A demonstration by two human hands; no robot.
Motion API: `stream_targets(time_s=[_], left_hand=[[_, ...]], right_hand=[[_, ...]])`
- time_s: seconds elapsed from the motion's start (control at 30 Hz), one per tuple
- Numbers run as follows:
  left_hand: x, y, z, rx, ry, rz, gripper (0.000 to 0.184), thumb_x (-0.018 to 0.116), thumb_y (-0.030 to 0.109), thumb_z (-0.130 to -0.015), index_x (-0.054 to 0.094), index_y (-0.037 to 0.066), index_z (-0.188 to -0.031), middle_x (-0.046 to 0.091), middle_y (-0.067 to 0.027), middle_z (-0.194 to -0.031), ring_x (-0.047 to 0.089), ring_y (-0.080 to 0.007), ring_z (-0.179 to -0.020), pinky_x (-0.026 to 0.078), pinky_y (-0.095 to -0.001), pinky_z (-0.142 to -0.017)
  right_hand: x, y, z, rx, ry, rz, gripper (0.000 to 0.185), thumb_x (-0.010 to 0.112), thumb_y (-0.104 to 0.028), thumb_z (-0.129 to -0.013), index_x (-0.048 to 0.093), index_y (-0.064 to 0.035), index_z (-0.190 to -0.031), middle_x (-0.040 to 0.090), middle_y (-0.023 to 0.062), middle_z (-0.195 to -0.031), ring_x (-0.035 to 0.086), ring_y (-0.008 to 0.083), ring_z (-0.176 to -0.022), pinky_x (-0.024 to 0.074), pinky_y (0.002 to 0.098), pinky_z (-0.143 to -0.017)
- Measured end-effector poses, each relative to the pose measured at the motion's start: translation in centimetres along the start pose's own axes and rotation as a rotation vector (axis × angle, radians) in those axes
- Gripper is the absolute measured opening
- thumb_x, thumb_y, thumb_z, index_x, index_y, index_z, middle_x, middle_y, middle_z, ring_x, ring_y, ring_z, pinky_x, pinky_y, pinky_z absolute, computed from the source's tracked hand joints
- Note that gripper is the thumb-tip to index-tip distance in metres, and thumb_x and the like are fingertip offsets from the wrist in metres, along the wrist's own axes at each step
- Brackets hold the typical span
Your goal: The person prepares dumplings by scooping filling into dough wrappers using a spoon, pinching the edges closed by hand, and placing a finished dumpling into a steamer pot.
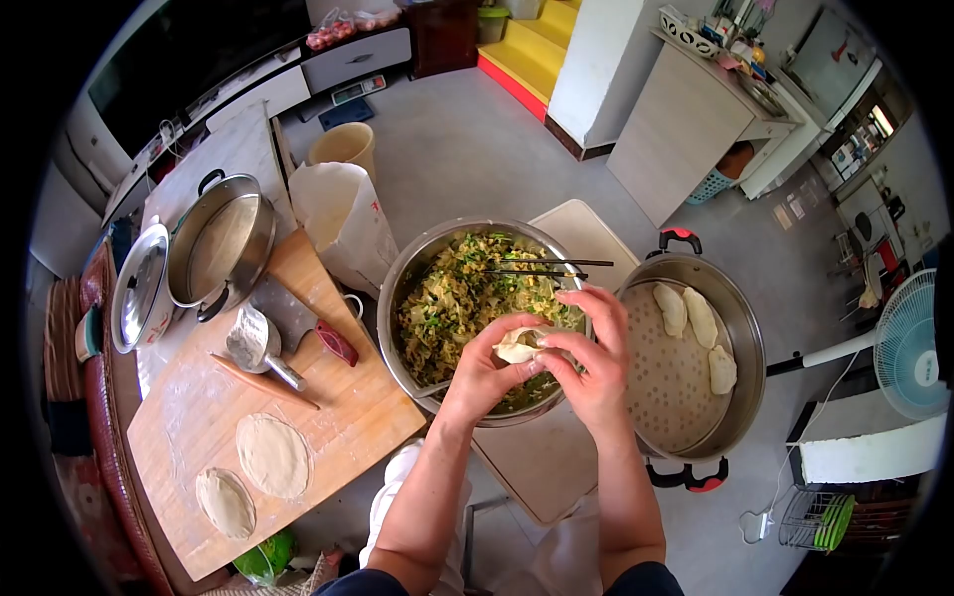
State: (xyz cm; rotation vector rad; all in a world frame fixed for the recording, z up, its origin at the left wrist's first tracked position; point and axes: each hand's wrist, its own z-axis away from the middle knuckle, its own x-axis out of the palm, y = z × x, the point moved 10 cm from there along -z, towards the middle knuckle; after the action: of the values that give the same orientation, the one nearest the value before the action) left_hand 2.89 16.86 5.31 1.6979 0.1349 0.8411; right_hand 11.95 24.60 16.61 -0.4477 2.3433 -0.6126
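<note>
Between my hands, above the filling bowl, is a partly folded dumpling (519, 346) with some filling showing at its opening. My left hand (494, 363) cups it from the left, and the fingers of my right hand (594, 343) pinch its right edge. Below them a large steel bowl (390, 343) holds chopped vegetable filling (447, 298). A pair of black chopsticks (556, 268) rests across the bowl's right side. To the right, a steamer pot (752, 348) with a perforated base contains several finished dumplings (701, 318).
At left, a wooden board (348, 417) carries two flat dough wrappers (272, 456), a rolling pin (263, 380), a metal scoop (254, 343) and a cleaver (286, 313) with a red handle. Behind stand an empty steel pot (260, 238) and a lid (139, 288). A fan (909, 343) stands far right.
</note>
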Motion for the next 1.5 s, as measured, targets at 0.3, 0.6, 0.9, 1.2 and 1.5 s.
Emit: stream_targets(time_s=[0.3,0.6,0.9,1.2,1.5], left_hand=[[-0.1,0.0,0.0,0.004,0.005,-0.07,0.047,0.074,-0.001,-0.084,0.057,0.005,-0.128,0.063,-0.0041,-0.117,0.059,-0.0122,-0.106,0.05,-0.0271,-0.092],[0.9,0.8,0.3,-0.024,-0.066,0.014,0.038,0.071,0.006,-0.089,0.059,0.003,-0.126,0.063,-0.0028,-0.114,0.059,-0.0108,-0.105,0.048,-0.0267,-0.092],[0.2,-0.4,0.3,-0.042,-0.064,0.037,0.035,0.069,0.012,-0.092,0.059,0.005,-0.125,0.065,-0.0016,-0.113,0.059,-0.0084,-0.099,0.049,-0.0236,-0.083],[-0.1,-0.4,0.3,-0.051,-0.03,0.098,0.035,0.069,0.013,-0.093,0.059,0.006,-0.125,0.066,-0.0016,-0.114,0.06,-0.0078,-0.098,0.05,-0.0225,-0.079],[0.5,-0.2,0.3,-0.039,-0.052,0.078,0.035,0.068,0.012,-0.093,0.058,0.004,-0.126,0.064,-0.0036,-0.118,0.059,-0.0092,-0.103,0.05,-0.0232,-0.085]], right_hand=[[0.8,-0.4,-0.1,-0.053,-0.108,0.086,0.021,0.078,-0.001,-0.066,0.067,-0.0065,-0.084,0.06,0.0066,-0.121,0.052,0.0357,-0.12,0.0456,0.048,-0.097],[0.7,0.3,0.1,-0.038,-0.067,0.001,0.019,0.074,0.001,-0.072,0.065,-0.0043,-0.088,0.062,0.0084,-0.11,0.059,0.0331,-0.107,0.0518,0.0438,-0.084],[0.1,1.7,0.7,0.095,0.041,-0.168,0.022,0.077,0.002,-0.073,0.066,-0.0024,-0.091,0.063,0.0094,-0.097,0.064,0.0269,-0.087,0.054,0.0366,-0.072],[0.3,2.3,1.0,0.132,0.002,-0.157,0.025,0.079,0.003,-0.071,0.067,-0.0017,-0.093,0.062,0.0088,-0.094,0.065,0.025,-0.085,0.0538,0.0351,-0.07],[0.4,2.2,1.1,0.08,0.01,-0.134,0.023,0.077,0.007,-0.072,0.067,0.0016,-0.092,0.062,0.0094,-0.091,0.064,0.0219,-0.08,0.0528,0.0309,-0.066]])
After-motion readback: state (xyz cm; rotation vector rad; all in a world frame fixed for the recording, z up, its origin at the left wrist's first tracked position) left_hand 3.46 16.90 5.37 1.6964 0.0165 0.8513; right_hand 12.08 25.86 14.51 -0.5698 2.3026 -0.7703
